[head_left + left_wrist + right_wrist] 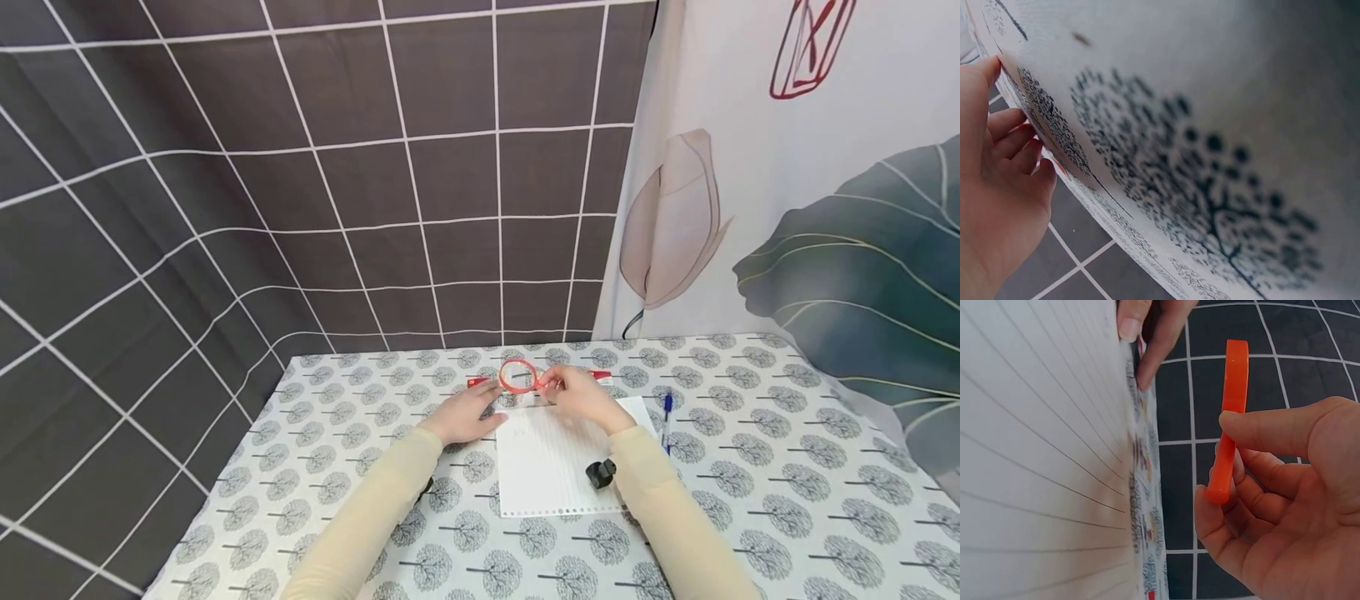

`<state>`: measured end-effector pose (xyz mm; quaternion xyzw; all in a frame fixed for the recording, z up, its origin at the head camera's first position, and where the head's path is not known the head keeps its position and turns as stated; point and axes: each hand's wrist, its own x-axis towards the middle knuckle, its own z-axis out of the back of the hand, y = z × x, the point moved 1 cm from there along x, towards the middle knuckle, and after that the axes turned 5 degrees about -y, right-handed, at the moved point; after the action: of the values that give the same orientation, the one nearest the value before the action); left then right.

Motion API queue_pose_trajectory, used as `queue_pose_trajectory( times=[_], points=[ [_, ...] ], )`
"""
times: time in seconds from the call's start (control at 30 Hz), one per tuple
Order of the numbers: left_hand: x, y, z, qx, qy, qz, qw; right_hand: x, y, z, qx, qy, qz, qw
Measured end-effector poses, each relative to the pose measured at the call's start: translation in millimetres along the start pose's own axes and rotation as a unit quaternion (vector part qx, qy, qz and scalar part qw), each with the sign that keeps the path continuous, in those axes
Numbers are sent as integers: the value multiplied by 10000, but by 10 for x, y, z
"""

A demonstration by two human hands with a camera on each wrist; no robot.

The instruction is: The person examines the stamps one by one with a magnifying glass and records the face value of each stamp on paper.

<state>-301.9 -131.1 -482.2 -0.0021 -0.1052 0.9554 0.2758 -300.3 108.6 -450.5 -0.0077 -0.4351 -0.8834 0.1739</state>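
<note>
So, left to right. The whole left side of the head view is a dark grid curtain, with my tree-print tablecloth spreading across the lower part of the frame. My left hand sits just below centre, loose and relaxed, palm down on the cloth by the paper's upper left corner. In the left wrist view it's over at the left edge, fingers a bit bent. A small red thing lies right by its fingertips, too tiny to make out.

Next is the orange-red magnifying glass, or that's what it looks like: a round frame on a short handle, just right of centre in the lower half of the head view. My right hand has the handle pinched between thumb and fingers. The right wrist cam gets it edge-on, with a gap between it and my left fingers.

Below is a lined sheet, punched holes along its bottom edge. Another red piece pokes out past my right hand, then a blue pen lies just beside the paper. Far right: a pale leaf-print hanging.
</note>
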Motion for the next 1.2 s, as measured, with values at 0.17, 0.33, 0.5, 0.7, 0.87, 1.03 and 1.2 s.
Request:
queue_pose_trajectory(
  times=[0.17, 0.33, 0.5, 0.7, 0.87, 1.03, 1.2],
  points=[
    [-24, -31, 30, -150, 89, 45, 9998, -2, -58, 119, -121, -247, 62, 9996],
    [-31, -47, 29, -192, 51, 58, 9998, -23, -126, 256, -82, -427, 79, 9990],
    [-50, -36, 0, -168, 95, 117, 9997, -67, -129, 384, -7, -709, -14, 9975],
    [-43, -42, 3, -134, 62, 72, 9999, -126, -95, 570, -82, -1078, -319, 9936],
    [-30, -49, 22, -166, 86, 29, 9998, -184, -86, 764, -124, -1325, -507, 9898],
    [-19, -32, 35, -237, 2, -21, 9997, -228, -128, 932, -191, -1581, -562, 9856],
    [-37, -15, 5, -90, 32, -8, 10000, -233, -223, 992, -230, -1606, -448, 9857]
  ],
)
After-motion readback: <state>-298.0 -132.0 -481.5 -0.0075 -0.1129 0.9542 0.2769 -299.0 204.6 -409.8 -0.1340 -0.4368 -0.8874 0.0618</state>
